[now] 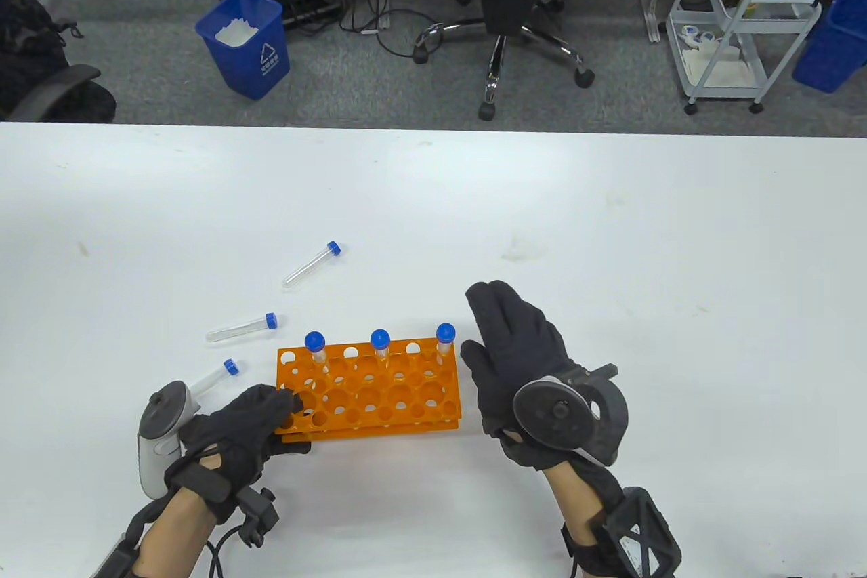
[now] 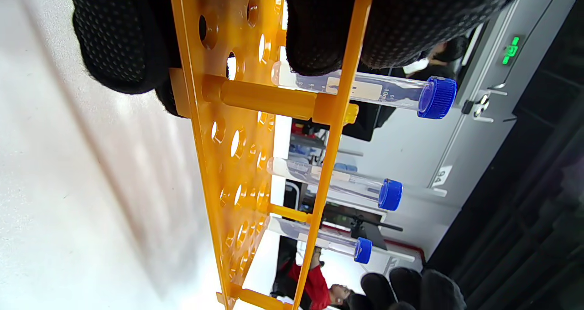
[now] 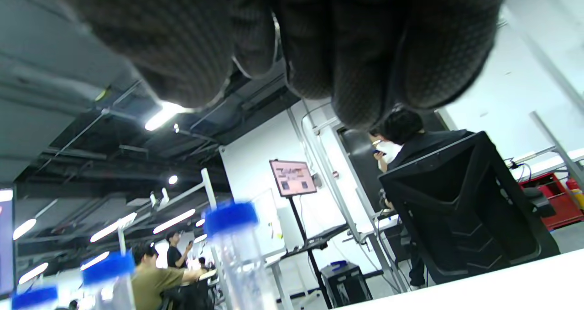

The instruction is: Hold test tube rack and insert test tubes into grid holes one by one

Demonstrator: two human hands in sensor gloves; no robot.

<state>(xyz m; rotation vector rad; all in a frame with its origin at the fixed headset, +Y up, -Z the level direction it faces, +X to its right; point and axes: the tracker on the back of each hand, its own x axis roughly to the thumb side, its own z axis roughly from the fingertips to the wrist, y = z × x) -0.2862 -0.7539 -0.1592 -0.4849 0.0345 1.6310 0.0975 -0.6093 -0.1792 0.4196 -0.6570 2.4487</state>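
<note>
The orange test tube rack (image 1: 369, 391) stands on the white table near its front edge. Three blue-capped tubes stand in its far row, at the left (image 1: 315, 349), middle (image 1: 380, 343) and right (image 1: 445, 338). My left hand (image 1: 254, 419) grips the rack's left end; the left wrist view shows its fingers (image 2: 319, 27) on the rack's plates (image 2: 237, 132). My right hand (image 1: 504, 351) is open and empty just right of the rack, fingers spread. Three loose tubes lie on the table to the left: far (image 1: 311, 264), middle (image 1: 242, 327), near (image 1: 215, 378).
The table's (image 1: 609, 253) far edge runs across the middle of the table view. Beyond it on the floor are a blue bin (image 1: 244, 43), an office chair (image 1: 515, 2) and a white cart (image 1: 738, 15).
</note>
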